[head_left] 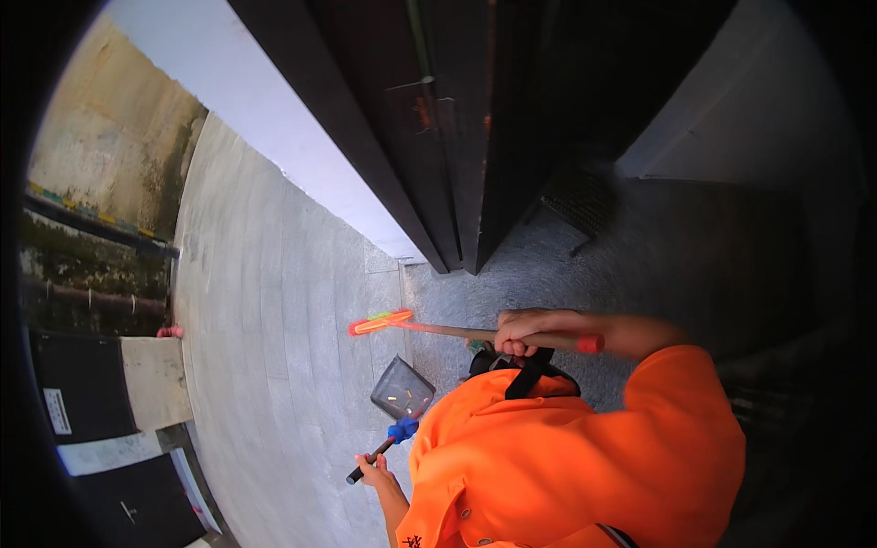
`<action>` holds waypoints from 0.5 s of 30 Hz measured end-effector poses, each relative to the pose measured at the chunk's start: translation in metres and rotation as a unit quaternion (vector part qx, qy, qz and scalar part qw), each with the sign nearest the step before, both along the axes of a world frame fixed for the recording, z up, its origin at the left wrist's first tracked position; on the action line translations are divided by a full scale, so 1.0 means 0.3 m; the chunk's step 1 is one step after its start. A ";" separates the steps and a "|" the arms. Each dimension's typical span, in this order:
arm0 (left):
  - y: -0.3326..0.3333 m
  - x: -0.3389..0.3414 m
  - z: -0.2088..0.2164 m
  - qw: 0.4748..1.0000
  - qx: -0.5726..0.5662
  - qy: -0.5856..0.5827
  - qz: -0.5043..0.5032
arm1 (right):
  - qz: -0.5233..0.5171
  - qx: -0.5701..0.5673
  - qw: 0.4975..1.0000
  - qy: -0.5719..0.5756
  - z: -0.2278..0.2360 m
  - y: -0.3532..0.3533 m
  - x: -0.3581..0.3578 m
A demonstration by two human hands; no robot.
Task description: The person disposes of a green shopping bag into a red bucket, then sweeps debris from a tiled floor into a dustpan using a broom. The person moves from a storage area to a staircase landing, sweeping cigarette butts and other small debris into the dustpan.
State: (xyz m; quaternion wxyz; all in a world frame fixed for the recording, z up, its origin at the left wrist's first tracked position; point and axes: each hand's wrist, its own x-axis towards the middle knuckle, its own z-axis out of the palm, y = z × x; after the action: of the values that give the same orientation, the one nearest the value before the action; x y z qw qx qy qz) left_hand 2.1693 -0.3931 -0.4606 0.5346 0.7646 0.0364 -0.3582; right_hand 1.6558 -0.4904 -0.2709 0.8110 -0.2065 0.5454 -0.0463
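My right hand (pixel 521 331) is wrapped round the brown handle of a broom (pixel 448 330), with the handle's red end cap by my forearm. The broom's orange and yellow head (pixel 380 321) is down at the floor, left of the hand. Lower left, my left hand (pixel 375 468) grips the dark handle of a long-handled dustpan (pixel 388 373). Something blue is wrapped round that handle near the pan. A few small pale and orange bits (pixel 406 399) lie in the grey pan. Broom head and pan are apart.
A dark door frame (pixel 457 183) and a white wall edge (pixel 320 155) stand ahead. Grey tiled floor (pixel 265 310) stretches left toward a stained wall (pixel 110 119) and dark doors (pixel 82 384). A dark low object (pixel 580 203) sits in shadow past the doorway.
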 end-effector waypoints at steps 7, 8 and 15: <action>-0.042 -0.106 -0.020 0.989 -0.027 0.008 -0.142 | -0.071 -0.003 0.995 0.063 0.073 0.356 -0.100; -0.057 -0.136 -0.022 0.983 -0.043 0.002 -0.179 | -0.081 -0.003 0.993 0.082 0.078 0.426 -0.108; -0.055 -0.303 -0.003 0.900 -0.127 -0.019 -0.417 | -0.223 -0.006 0.967 0.121 0.091 0.994 -0.132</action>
State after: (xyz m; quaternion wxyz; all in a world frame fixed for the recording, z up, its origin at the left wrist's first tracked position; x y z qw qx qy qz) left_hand 2.0784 -0.4096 -0.4616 0.4296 0.6420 -0.3414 -0.5354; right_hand 1.6163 -0.1923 -0.2435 0.7069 -0.0888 0.6716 -0.2035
